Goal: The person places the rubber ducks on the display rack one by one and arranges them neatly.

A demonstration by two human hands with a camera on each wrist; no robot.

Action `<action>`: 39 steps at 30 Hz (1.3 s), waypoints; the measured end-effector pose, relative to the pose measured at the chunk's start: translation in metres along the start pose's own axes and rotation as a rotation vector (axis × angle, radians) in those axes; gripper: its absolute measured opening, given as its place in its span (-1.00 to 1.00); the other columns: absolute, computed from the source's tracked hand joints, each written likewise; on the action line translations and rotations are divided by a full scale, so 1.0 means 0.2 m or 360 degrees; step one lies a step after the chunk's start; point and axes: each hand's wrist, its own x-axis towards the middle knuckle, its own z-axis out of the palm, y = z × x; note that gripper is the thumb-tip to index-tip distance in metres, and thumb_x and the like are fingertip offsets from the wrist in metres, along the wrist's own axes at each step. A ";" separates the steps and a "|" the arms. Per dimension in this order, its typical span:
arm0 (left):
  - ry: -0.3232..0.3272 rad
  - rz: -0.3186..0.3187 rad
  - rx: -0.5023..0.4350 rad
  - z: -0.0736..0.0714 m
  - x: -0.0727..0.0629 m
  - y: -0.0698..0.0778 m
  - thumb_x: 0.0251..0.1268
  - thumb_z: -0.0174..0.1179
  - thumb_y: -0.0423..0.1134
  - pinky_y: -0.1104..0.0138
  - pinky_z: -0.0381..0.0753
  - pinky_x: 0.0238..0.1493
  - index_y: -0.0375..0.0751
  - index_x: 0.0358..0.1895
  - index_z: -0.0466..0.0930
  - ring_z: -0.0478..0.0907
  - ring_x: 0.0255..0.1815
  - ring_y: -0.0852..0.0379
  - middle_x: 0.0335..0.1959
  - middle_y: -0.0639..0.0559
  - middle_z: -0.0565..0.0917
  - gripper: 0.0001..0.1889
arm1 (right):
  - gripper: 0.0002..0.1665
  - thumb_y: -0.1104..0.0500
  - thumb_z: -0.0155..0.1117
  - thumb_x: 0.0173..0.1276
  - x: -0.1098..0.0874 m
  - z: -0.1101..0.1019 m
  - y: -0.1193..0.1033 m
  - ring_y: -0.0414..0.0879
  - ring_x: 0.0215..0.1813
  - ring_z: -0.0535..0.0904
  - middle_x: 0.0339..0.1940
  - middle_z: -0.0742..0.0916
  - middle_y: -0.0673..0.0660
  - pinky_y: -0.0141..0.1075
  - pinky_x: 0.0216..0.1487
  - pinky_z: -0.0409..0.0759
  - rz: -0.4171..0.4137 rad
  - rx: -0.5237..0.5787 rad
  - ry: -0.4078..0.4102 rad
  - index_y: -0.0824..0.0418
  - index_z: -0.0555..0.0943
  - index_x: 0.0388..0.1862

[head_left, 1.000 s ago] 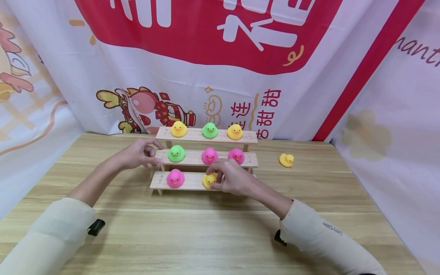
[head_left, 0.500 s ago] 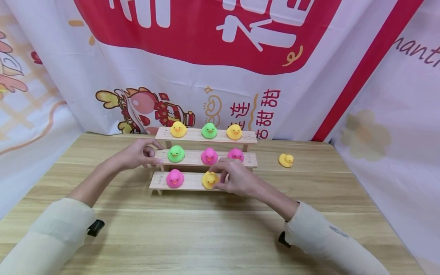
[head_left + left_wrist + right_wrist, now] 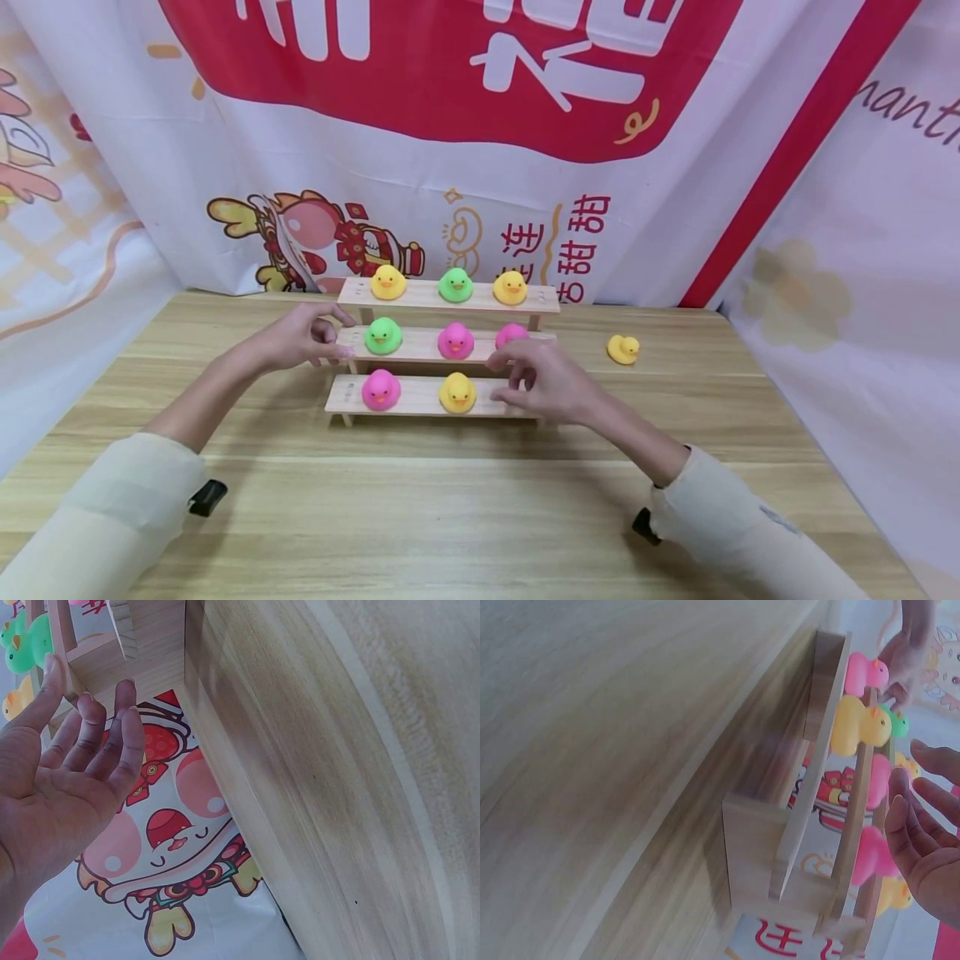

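A three-tier wooden stand [image 3: 408,403] holds toy ducks in rows. My left hand [image 3: 296,337] grips the left end of its middle shelf, thumb at the front edge and fingers toward the back. Close by on that shelf is a green duck [image 3: 383,336]. My right hand [image 3: 551,379] is over the right part of the bottom shelf, thumb and fingers apart with nothing between them. Just left of it sits a yellow duck [image 3: 457,392], upright on the bottom shelf. A pink duck [image 3: 868,673] stands further left on the same shelf. Behind my right fingers, another pink duck [image 3: 513,335] is partly covered.
One loose yellow duck [image 3: 623,349] lies on the wooden table [image 3: 450,517], right of the stand. Yellow and green ducks [image 3: 456,285] line the top shelf. A printed cloth [image 3: 420,175] hangs right behind the stand.
My right hand has let go of the yellow duck on the bottom shelf and moved away to the right. The left hand stays at the stand's end.
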 end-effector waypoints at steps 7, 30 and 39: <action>0.0001 0.0001 -0.0005 0.00 0.00 0.00 0.30 0.43 -0.38 0.19 0.75 -0.38 -0.53 0.22 0.45 0.51 -0.44 0.09 -0.47 -0.01 0.53 -0.48 | -0.64 0.28 0.57 0.27 -0.05 -0.08 0.04 -0.18 -0.29 0.66 -0.23 0.77 0.05 -0.29 -0.26 0.73 0.0069 0.0044 0.0045 0.25 0.73 0.04; -0.0004 -0.0003 0.0006 -0.01 0.00 -0.01 0.30 0.42 -0.40 0.22 0.74 -0.39 -0.52 0.20 0.46 0.55 -0.43 0.05 -0.49 -0.03 0.55 -0.51 | -0.69 0.32 0.50 0.33 -0.24 -0.31 0.35 -0.07 -0.36 0.71 -0.26 0.79 0.21 -0.35 -0.39 0.70 0.0330 0.0032 0.0342 0.40 0.72 0.02; -0.0004 0.0006 -0.0007 -0.01 0.00 -0.01 0.30 0.42 -0.40 0.21 0.74 -0.40 -0.53 0.20 0.46 0.53 -0.43 0.08 -0.48 -0.03 0.54 -0.51 | -0.66 0.27 0.48 0.37 -0.27 -0.37 0.46 0.09 -0.30 0.75 0.00 0.77 0.38 -0.35 -0.40 0.69 0.0515 -0.0004 0.0371 0.40 0.71 0.07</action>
